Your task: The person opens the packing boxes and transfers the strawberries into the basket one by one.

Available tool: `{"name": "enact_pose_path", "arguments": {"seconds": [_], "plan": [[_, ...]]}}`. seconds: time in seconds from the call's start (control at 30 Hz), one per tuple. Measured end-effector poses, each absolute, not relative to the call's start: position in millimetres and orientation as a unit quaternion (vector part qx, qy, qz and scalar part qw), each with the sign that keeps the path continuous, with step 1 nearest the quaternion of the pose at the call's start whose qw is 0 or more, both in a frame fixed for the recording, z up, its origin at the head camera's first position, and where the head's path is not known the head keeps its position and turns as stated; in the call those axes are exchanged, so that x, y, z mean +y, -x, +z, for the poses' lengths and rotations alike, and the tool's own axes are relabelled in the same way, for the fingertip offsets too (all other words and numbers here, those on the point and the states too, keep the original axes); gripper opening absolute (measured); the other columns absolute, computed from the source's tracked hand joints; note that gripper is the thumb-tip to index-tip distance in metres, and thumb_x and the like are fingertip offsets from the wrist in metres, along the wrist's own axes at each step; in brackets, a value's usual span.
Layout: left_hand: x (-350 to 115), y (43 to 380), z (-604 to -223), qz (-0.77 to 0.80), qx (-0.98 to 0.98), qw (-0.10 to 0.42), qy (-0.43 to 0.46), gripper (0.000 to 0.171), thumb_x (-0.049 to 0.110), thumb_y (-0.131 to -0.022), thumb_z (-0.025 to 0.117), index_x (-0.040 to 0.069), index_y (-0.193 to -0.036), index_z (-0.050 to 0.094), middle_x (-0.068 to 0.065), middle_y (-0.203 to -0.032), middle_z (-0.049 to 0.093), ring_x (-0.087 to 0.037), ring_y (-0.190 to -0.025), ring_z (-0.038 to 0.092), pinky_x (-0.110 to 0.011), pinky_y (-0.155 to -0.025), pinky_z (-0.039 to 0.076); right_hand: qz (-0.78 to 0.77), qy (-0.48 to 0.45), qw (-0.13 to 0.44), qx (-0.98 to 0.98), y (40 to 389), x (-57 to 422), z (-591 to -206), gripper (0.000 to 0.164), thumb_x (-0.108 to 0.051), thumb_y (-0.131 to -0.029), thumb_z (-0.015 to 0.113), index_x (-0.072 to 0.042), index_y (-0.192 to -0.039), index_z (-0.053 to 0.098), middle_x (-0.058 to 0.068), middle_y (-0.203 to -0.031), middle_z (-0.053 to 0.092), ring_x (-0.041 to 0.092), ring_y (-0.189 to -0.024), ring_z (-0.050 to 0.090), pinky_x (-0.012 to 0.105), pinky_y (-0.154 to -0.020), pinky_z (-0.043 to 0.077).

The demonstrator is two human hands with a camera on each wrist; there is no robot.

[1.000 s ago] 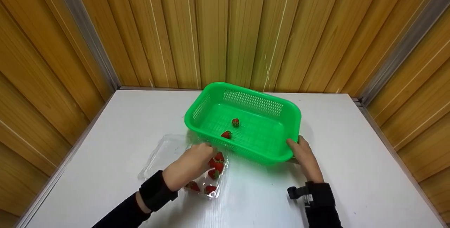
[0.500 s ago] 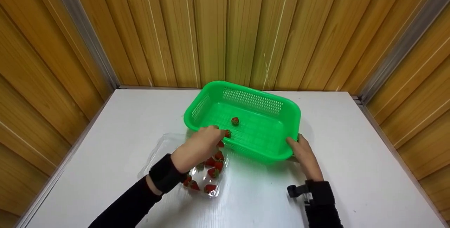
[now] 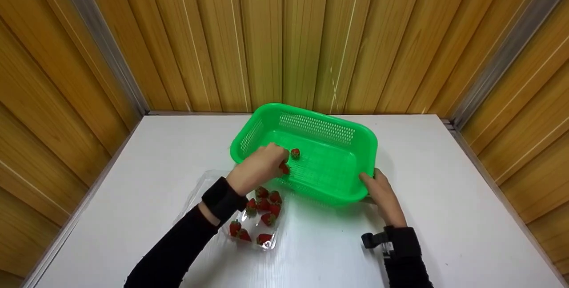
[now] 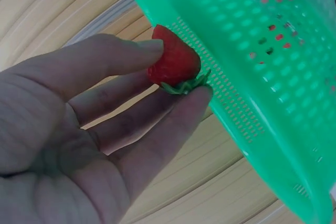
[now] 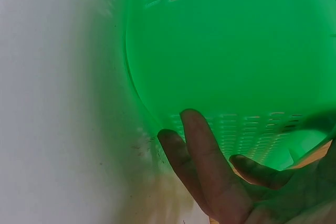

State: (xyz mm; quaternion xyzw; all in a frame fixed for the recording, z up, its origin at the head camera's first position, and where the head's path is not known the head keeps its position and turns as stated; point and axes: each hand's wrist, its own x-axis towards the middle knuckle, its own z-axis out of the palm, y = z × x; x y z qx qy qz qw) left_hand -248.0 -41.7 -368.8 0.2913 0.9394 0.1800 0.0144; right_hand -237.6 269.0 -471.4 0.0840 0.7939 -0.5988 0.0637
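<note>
My left hand (image 3: 259, 169) pinches a strawberry (image 4: 177, 59) between thumb and fingertips, its green leaves pointing toward the fingers, over the near left rim of a green plastic basket (image 3: 326, 159). One strawberry (image 3: 295, 153) lies on the basket floor, and another red one (image 3: 285, 169) shows right beside the left fingers. My right hand (image 3: 383, 194) holds the basket at its right end, thumb over the rim and the other fingers (image 5: 202, 150) against the outer wall. Below the left wrist sits a clear plastic box (image 3: 254, 225) with several strawberries (image 3: 263, 204) in it.
The box's clear lid (image 3: 202, 188) lies folded out to the left, partly behind the left forearm. Everything rests on a white table (image 3: 320, 252). Wood-patterned panels (image 3: 306, 39) rise behind the table and along both sides.
My left hand has moved up and right, from the plastic box to over the basket, bringing a strawberry along. The right hand keeps its hold on the basket.
</note>
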Motion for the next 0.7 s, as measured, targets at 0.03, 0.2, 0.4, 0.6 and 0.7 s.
{"name": "enact_pose_path", "arguments": {"seconds": [0.03,0.2,0.4,0.6,0.7], "plan": [[-41.8,250.9,-370.1,0.18,0.939,0.015,-0.294,0.019,-0.003,-0.086,0.077,0.005,-0.073,0.065,0.004,-0.07,0.058,-0.007,-0.066,0.047,-0.023,-0.059,0.041,-0.599,-0.086,0.063,0.794,237.7,268.8,-471.1,0.05,-0.024,-0.103,0.045,0.007,-0.142,0.037,0.025,-0.124,0.056,0.027,-0.099,0.065,0.035,-0.078,0.056],[-40.9,260.6,-373.1,0.186,0.936,0.027,-0.297,0.035,-0.001,-0.086,0.078,0.011,-0.065,0.052,0.006,-0.065,0.038,-0.01,-0.062,0.035,-0.024,-0.056,0.032,-0.6,-0.083,0.065,0.793,237.3,268.9,-471.1,0.051,-0.026,-0.104,0.045,0.007,-0.142,0.036,0.026,-0.127,0.056,0.028,-0.102,0.064,0.036,-0.08,0.056],[-41.9,271.7,-378.1,0.197,0.938,0.042,-0.283,0.028,0.003,-0.085,0.08,0.008,-0.067,0.059,0.006,-0.064,0.045,-0.01,-0.061,0.035,-0.024,-0.054,0.031,-0.606,-0.083,0.065,0.788,238.0,268.9,-471.7,0.051,-0.026,-0.106,0.044,0.007,-0.144,0.036,0.027,-0.13,0.054,0.032,-0.108,0.062,0.036,-0.082,0.056],[-44.7,279.8,-384.6,0.193,0.943,0.045,-0.266,0.007,0.0,-0.087,0.077,0.0,-0.081,0.073,-0.006,-0.08,0.069,-0.011,-0.063,0.043,-0.024,-0.054,0.036,-0.607,-0.081,0.071,0.787,238.7,270.3,-474.9,0.055,-0.027,-0.106,0.044,0.008,-0.147,0.032,0.029,-0.132,0.052,0.034,-0.11,0.062,0.039,-0.083,0.056],[-45.3,281.9,-386.1,0.194,0.944,0.046,-0.264,0.002,-0.003,-0.088,0.074,-0.001,-0.088,0.074,-0.01,-0.087,0.072,-0.012,-0.066,0.048,-0.025,-0.056,0.041,-0.611,-0.082,0.073,0.784,239.0,271.0,-475.7,0.055,-0.026,-0.106,0.044,0.008,-0.147,0.032,0.029,-0.133,0.052,0.035,-0.112,0.061,0.039,-0.082,0.056]]}}
